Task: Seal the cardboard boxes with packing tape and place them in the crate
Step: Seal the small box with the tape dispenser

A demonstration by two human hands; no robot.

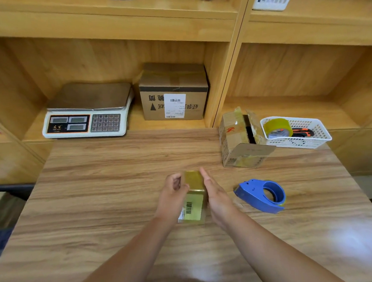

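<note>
A small cardboard box (194, 197) covered in glossy tape, with a barcode label on its near face, stands on the wooden table (109, 189) between my hands. My left hand (173, 196) grips its left side with curled fingers. My right hand (216, 195) presses flat against its right side, fingers straight. A blue tape dispenser (262, 196) lies on the table to the right of my right hand. An open cardboard box (240, 139) with raised flaps stands further back on the right. No crate is clearly in view.
A white basket (307, 142) at the back right holds a roll of tape (278, 127) and an orange cutter. A weighing scale (87, 112) and a sealed box (173, 93) with a label sit on the shelf behind the table.
</note>
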